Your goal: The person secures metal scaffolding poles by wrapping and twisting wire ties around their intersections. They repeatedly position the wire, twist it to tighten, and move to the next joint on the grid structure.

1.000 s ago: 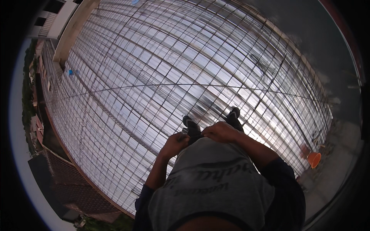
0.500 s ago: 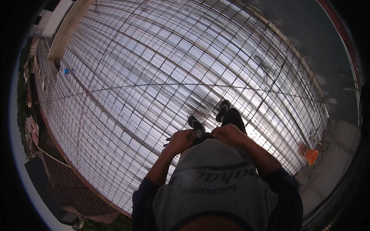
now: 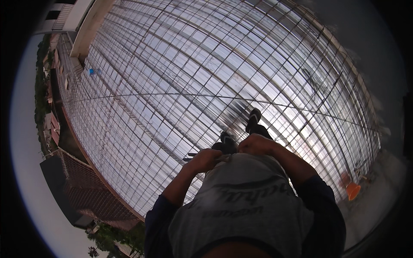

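Both of my hands are at my waist, by the hem of my grey shirt (image 3: 245, 189). My left hand (image 3: 207, 160) is closed, and two dark prongs (image 3: 190, 156), like the handles of a hand tool, stick out on its left side. The tool's other end is hidden. My right hand (image 3: 257, 145) is curled closed at the hem; what its fingers hold, if anything, cannot be made out. Just beyond my hands, my dark shoes (image 3: 254, 118) stand on a steel rebar mesh (image 3: 172, 86) over shiny corrugated metal sheeting.
An orange bucket (image 3: 353, 191) sits at the right edge of the mesh. A small blue object (image 3: 91, 72) lies at the far left, near a concrete beam (image 3: 86, 34). Along the left the deck ends at an edge (image 3: 92, 161), with tiled roofs (image 3: 86, 185) below.
The view has turned slightly, and the mesh and bucket have shifted to the right. My left foot has moved and looks blurred. Both hands stay at my waist.
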A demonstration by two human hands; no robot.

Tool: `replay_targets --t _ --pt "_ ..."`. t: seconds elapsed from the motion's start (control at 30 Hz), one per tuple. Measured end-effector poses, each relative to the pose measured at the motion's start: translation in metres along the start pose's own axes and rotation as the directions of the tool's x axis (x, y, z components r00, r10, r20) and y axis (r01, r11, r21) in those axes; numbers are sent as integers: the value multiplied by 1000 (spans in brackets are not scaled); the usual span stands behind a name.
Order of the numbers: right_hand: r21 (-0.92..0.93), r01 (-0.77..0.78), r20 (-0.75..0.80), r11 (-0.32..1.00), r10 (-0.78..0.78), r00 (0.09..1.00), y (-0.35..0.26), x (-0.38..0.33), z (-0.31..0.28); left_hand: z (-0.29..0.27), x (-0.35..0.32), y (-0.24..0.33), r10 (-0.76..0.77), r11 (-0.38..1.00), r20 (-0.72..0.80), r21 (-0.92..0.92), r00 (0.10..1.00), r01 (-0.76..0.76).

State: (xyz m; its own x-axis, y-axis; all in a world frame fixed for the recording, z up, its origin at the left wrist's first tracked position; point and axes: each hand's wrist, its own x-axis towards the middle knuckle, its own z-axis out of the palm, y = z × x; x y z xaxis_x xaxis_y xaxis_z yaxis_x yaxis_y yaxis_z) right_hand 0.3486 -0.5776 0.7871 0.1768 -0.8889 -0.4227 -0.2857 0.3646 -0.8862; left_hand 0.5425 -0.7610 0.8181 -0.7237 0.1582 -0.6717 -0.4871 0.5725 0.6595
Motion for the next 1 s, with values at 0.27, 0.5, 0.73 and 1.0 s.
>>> replay_targets --t 0.27,0.5,0.73,1.0 --pt "160 -172 -128 972 193 973 22 -8 -40 -25 47 -11 -28 998 -62 51 998 31" --pt "129 -568 -390 813 568 725 82 -12 1 -83 67 -80 -225 974 -195 -5 955 228" --pt "712 -395 -476 581 813 336 30 34 123 -137 48 -215 -318 936 72 184 945 301" --pt "647 -461 -501 607 795 344 -20 102 213 -157 5 -309 -345 922 321 290 882 255"
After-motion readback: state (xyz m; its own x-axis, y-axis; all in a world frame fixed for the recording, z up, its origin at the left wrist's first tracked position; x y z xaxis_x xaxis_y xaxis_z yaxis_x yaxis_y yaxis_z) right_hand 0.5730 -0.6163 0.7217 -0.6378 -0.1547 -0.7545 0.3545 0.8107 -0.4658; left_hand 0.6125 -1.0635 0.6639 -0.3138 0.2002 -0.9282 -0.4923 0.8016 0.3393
